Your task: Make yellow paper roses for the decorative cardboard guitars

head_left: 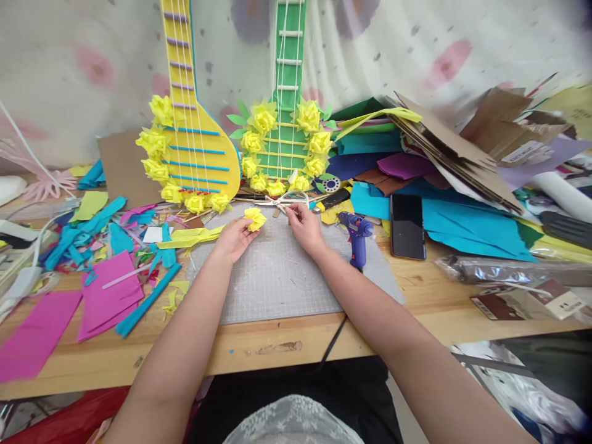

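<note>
My left hand (234,239) pinches a yellow paper flower (254,219) between thumb and fingers, over the grey cutting mat (277,290). At the mat's back edge, my right hand (304,227) has its fingers closed at the pale handles of a pair of scissors (295,197). Just behind stand a green cardboard guitar (287,139) ringed with yellow paper flowers and a yellow cardboard guitar (203,145) with similar flowers along its lower left side. A blue glue gun (357,237) is right of my right hand.
Coloured paper scraps (104,237) and pink sheets (113,293) cover the left side of the wooden table (259,345). A phone (407,226) lies on the right, near blue paper (472,225) and stacked cardboard (457,148). A black cord (333,342) hangs over the front edge.
</note>
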A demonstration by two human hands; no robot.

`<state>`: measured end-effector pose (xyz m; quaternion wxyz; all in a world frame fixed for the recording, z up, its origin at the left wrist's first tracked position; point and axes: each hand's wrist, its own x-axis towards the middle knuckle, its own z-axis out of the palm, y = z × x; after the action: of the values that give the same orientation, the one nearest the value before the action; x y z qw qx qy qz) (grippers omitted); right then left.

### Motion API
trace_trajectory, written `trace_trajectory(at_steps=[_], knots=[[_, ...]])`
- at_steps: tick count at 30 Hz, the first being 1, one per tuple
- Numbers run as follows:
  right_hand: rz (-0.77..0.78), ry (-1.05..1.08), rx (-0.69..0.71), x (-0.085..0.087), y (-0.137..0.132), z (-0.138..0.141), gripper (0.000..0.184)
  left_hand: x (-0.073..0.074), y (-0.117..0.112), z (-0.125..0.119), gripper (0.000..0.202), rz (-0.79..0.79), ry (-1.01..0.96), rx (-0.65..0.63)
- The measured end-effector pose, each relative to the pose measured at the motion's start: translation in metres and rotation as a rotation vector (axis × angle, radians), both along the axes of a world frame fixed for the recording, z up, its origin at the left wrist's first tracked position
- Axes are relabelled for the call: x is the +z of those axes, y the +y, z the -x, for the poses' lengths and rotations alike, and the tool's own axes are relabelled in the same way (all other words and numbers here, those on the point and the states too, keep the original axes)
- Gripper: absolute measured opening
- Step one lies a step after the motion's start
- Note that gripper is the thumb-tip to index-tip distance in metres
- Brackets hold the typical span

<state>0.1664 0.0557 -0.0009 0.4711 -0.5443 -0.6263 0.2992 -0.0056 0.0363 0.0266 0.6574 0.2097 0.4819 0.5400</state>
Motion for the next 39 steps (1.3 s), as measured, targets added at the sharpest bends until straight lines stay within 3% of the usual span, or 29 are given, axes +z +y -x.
trace_trajectory(at_steps=[6, 9, 14, 17, 19, 25, 30, 35, 39], knots=[[0.075, -0.212, -0.037, -0.004, 0.001, 0.000, 0.018, 0.005, 0.003, 0.002, 0.016, -0.025, 0.101, 0.023], [0.096, -0.292, -0.056, -0.001, -0.001, -0.001, 0.018, 0.007, 0.007, 0.003, 0.028, -0.070, 0.270, 0.084], [0.107, -0.295, -0.056, -0.002, 0.000, -0.002, 0.019, 0.004, 0.017, 0.012, 0.050, -0.355, 0.884, 0.198], [0.089, -0.246, -0.053, -0.006, 0.004, -0.004, 0.017, 0.002, 0.024, 0.017, 0.044, -0.531, 1.278, 0.132], [0.084, -0.216, -0.053, -0.008, 0.006, -0.005, 0.016, 0.001, 0.029, 0.019, 0.038, -0.599, 1.433, 0.037], [0.085, -0.146, -0.051, -0.006, 0.005, -0.005, 0.015, -0.010, 0.040, 0.026, 0.042, -0.632, 1.586, -0.133], [0.098, -0.149, -0.058, -0.005, 0.005, -0.004, 0.014, -0.011, 0.029, 0.032, 0.055, -0.696, 1.633, -0.224], [0.105, -0.173, -0.085, -0.008, 0.007, -0.005, 0.016, 0.006, 0.013, 0.046, 0.053, -0.725, 1.701, -0.217], [0.103, -0.186, -0.101, -0.008, 0.007, -0.005, 0.017, 0.026, 0.008, 0.071, 0.043, -0.672, 1.755, -0.212]])
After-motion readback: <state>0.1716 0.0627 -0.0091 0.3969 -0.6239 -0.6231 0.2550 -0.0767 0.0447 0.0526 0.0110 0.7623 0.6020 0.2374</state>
